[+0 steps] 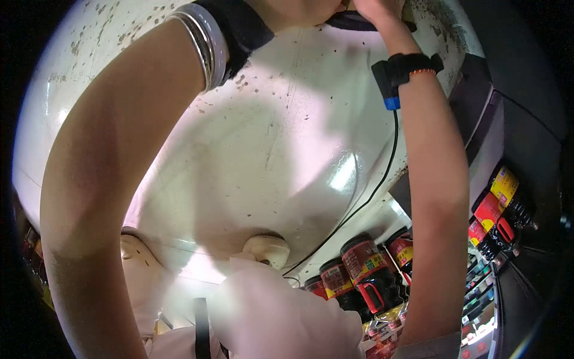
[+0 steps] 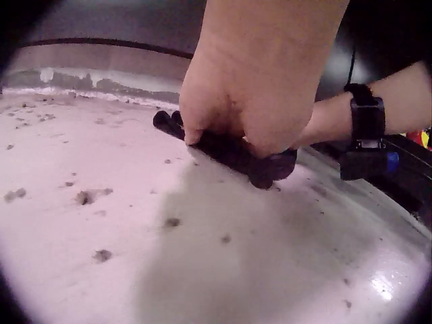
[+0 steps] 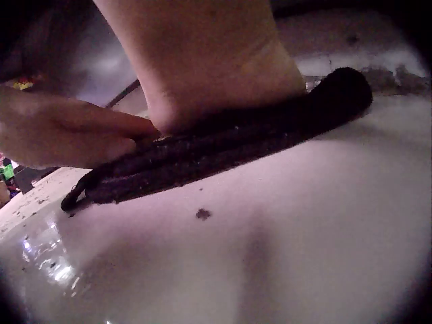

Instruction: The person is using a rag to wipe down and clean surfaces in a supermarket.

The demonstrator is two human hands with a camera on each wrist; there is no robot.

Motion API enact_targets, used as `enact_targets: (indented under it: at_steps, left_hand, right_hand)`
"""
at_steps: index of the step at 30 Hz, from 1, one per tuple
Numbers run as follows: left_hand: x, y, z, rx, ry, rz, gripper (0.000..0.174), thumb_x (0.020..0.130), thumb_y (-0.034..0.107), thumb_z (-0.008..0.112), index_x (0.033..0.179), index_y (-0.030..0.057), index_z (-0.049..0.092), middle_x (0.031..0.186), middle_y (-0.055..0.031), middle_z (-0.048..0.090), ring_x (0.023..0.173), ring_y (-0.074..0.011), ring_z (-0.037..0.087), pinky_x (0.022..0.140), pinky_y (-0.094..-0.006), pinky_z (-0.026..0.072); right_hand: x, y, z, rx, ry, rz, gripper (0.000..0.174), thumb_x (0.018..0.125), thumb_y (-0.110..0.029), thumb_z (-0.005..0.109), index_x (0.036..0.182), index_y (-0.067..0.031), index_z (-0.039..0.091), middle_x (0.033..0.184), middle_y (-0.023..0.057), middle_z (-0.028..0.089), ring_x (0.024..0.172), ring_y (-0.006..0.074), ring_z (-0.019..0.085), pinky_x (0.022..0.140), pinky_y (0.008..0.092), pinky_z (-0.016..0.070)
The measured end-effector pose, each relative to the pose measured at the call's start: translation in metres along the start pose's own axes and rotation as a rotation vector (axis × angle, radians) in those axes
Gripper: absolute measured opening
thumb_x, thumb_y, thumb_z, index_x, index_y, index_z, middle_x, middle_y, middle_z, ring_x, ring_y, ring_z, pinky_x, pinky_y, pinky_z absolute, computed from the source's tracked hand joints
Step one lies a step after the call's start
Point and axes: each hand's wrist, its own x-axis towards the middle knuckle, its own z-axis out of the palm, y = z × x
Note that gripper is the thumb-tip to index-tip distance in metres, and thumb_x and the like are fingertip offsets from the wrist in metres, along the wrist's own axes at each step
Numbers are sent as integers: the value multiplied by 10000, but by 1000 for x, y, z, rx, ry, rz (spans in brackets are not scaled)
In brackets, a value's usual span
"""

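A dark, fuzzy folded cloth (image 3: 202, 155) lies in a long, thick strip on a pale, spotted floor (image 1: 257, 155). My left hand (image 2: 250, 101) bends down over the cloth (image 2: 226, 150) and grips it with curled fingers. Close beside it, my right hand (image 3: 223, 88) holds the same cloth from behind, its fingers mostly hidden by the fabric. In the head view both hands are cut off at the top edge, where the right hand (image 1: 379, 9) overlaps the cloth (image 1: 353, 21). Each wrist wears a black strap.
Dark bottles (image 1: 365, 263) with red handles and bright labels stand at the lower right. A black cable (image 1: 391, 155) hangs from the right wrist camera (image 1: 387, 84) across the floor. My pale shoe (image 1: 266, 248) shows below, and a dark panel (image 1: 526, 107) rises at the right.
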Motion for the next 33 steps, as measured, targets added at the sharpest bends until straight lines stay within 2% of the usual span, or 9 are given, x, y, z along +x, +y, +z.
enact_targets:
  at_steps: [9, 10, 12, 14, 18, 21, 28, 31, 33]
  left_hand:
    - [-10, 33, 32, 82, 188, -175, 520, 800, 239, 495, 1277, 32, 490, 1292, -232, 472, 1237, -352, 415, 1087, -439, 237]
    - [-23, 43, 29, 86, 187, -180, 520, 800, 239, 495, 1277, 32, 490, 1292, -232, 472, 1237, -352, 415, 1087, -439, 237]
    - [-67, 74, 15, -17, 182, -241, 538, 822, 258, 524, 1257, -51, 453, 1306, -209, 445, 1277, -329, 338, 998, -311, 396]
    - [-107, 108, 7, -77, 151, -241, 559, 801, 259, 527, 1257, -55, 452, 1300, -206, 450, 1273, -332, 337, 1043, -349, 346]
    - [-184, 191, -18, -198, -99, -214, 596, 815, 310, 476, 1276, -66, 432, 1326, -201, 419, 1280, -355, 317, 1102, -424, 226]
    - [-229, 227, -43, -347, -192, -235, 599, 815, 325, 473, 1271, -63, 443, 1334, -211, 408, 1290, -355, 305, 1098, -424, 232]
    - [-235, 202, -31, -426, -114, -341, 414, 802, 233, 559, 1129, -19, 556, 1211, -193, 513, 1171, -308, 440, 1026, -424, 319]
    - [-230, 155, -11, -323, -40, -424, 334, 777, 136, 567, 1086, 7, 566, 1105, -124, 574, 1059, -228, 533, 898, -298, 461]
    - [-227, 124, -19, -363, -60, -499, 326, 772, 101, 546, 1080, -2, 563, 1090, -128, 574, 1066, -246, 530, 875, -307, 479]
  right_hand:
    - [-53, -20, -27, 28, -46, -18, 624, 948, -415, 284, 1410, -2, 210, 1462, 241, 172, 1367, 358, 135, 1109, 472, 97]
    - [-73, -24, -37, 85, -149, -60, 579, 923, -378, 370, 1373, -18, 311, 1416, 263, 267, 1329, 392, 232, 1066, 553, 163]
    - [-110, -42, -48, 37, -71, -54, 606, 956, -385, 281, 1402, 21, 217, 1459, 248, 173, 1363, 362, 144, 1106, 472, 101]
    - [-159, -54, -58, 175, -2, -117, 572, 918, -372, 388, 1365, -21, 323, 1418, 259, 263, 1326, 392, 233, 1065, 555, 163]
    - [-258, -86, -113, 132, -310, -172, 637, 910, -340, 433, 1414, -17, 214, 1439, 272, 188, 1341, 408, 178, 1070, 564, 129]
    - [-319, -100, -139, 186, -420, -197, 670, 893, -338, 464, 1421, -21, 201, 1443, 270, 188, 1340, 407, 188, 1073, 562, 127]
    - [-285, -118, -119, 260, -301, -339, 628, 886, -356, 473, 1400, -47, 286, 1441, 233, 235, 1338, 368, 224, 1078, 549, 144]
    - [-242, -144, -97, 297, -181, -368, 585, 901, -375, 435, 1387, -71, 322, 1442, 202, 261, 1342, 340, 230, 1088, 530, 126]
    - [-218, -162, -89, 446, -94, -340, 600, 887, -333, 463, 1406, -91, 284, 1454, 185, 246, 1350, 328, 220, 1096, 522, 96]
